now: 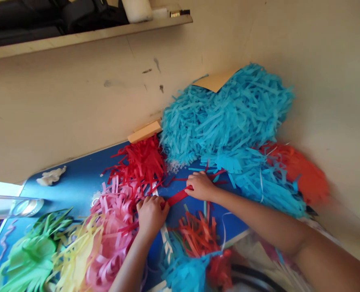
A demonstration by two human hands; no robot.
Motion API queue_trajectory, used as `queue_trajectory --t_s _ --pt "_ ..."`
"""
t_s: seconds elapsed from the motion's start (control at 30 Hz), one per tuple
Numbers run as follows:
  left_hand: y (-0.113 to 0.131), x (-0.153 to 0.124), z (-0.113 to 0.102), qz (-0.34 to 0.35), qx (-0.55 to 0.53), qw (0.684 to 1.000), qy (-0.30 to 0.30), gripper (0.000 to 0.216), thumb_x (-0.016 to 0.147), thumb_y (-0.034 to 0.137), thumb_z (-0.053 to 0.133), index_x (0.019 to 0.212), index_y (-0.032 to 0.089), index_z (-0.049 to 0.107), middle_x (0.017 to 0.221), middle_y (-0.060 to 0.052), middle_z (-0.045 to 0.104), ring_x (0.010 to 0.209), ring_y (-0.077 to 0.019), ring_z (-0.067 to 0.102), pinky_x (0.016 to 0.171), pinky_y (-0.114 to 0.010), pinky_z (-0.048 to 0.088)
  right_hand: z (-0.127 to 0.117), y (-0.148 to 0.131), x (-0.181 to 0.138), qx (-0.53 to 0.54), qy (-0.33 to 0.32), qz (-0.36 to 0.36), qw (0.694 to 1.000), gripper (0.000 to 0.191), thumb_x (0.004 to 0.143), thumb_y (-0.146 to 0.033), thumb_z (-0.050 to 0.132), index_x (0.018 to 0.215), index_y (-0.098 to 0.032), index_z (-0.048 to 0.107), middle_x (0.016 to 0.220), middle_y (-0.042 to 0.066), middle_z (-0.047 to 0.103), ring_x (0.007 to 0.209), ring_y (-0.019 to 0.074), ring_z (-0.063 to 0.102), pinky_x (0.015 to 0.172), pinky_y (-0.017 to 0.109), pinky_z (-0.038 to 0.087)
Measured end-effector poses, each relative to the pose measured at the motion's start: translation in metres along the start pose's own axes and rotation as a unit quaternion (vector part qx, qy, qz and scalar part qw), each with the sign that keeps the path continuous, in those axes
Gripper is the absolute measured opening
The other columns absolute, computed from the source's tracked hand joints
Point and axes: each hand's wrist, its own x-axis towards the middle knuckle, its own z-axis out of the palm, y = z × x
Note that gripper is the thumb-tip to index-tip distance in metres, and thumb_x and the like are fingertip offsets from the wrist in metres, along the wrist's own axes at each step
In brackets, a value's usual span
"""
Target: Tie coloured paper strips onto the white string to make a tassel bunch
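Blue tabletop [76,182] against beige wall [76,101], strewn with shredded paper piles. Left hand [151,213] and right hand [201,185] pinch opposite ends of flat red paper strip [177,197], stretched between them above table centre.

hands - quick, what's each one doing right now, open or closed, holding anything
Left hand: closed, pinching one end of the red paper strip.
Right hand: closed, pinching the strip's other end.

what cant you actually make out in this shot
- Head view: the fingertips of the left hand and right hand curl under, hiding their grip on the red paper strip.
- Orange shreds: motion-blurred.
- Clear cylinder: cut off at the left edge.
- Dark things on the shelf: cut off at the top.
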Motion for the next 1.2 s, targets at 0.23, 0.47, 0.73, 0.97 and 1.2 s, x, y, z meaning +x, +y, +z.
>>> queue_trajectory --t_s 0.23,0.47,0.73,0.97,1.2 --pt "0.004 -0.004 -0.014 0.185 0.016 0.983 0.003 0.027 0.089 0.014 0.050 0.097 0.027 0.071 0.094 -0.004 0.073 0.101 -0.0282 0.059 0.098 -0.050 0.033 -0.026 -0.004 -0.012 -0.064 0.039 -0.147 0.986 0.014 0.090 -0.021 0.055 0.098 -0.019 0.066 0.106 0.010 0.067 0.105 0.0258 0.050 0.092 0.044 0.025" --pt "0.015 -0.003 -0.016 0.190 0.015 0.981 0.024 0.020 0.086 0.028 0.056 0.097 0.021 0.072 0.093 -0.008 0.073 0.097 -0.0296 0.059 0.102 -0.055 0.030 -0.013 -0.009 -0.004 -0.136 -0.007 -0.290 0.947 0.025 0.093 -0.018 0.048 0.077 -0.015 0.068 0.080 0.007 0.068 0.080 0.0202 0.052 0.090 0.043 0.026" --pt "0.010 -0.005 -0.006 0.140 -0.002 0.988 0.068 0.024 0.088 0.015 0.050 0.090 0.024 0.072 0.087 -0.006 0.074 0.092 -0.0261 0.063 0.099 -0.053 0.031 -0.016 -0.021 -0.001 -0.110 0.019 -0.229 0.967 0.020 0.088 -0.034 0.059 0.090 -0.016 0.069 0.091 0.008 0.069 0.092 0.0240 0.052 0.085 0.042 0.028" --pt "-0.005 -0.020 0.003 0.095 -0.060 0.990 0.082 0.027 0.094 0.024 0.048 0.088 0.028 0.075 0.093 -0.003 0.077 0.093 -0.0234 0.066 0.100 -0.050 0.030 0.000 -0.006 -0.011 -0.042 0.019 -0.198 0.979 0.026 0.098 -0.026 0.049 0.086 -0.019 0.070 0.088 0.007 0.068 0.089 0.0208 0.051 0.085 0.040 0.027" --pt "-0.018 -0.022 0.015 0.038 -0.116 0.988 0.092 0.027 0.093 0.037 0.053 0.081 0.026 0.075 0.092 -0.003 0.076 0.095 -0.0237 0.065 0.093 -0.042 0.037 -0.001 0.026 -0.010 0.035 0.012 -0.092 0.995 0.014 0.084 -0.034 0.074 0.077 -0.022 0.073 0.089 0.000 0.070 0.091 0.0173 0.056 0.079 0.032 0.028"
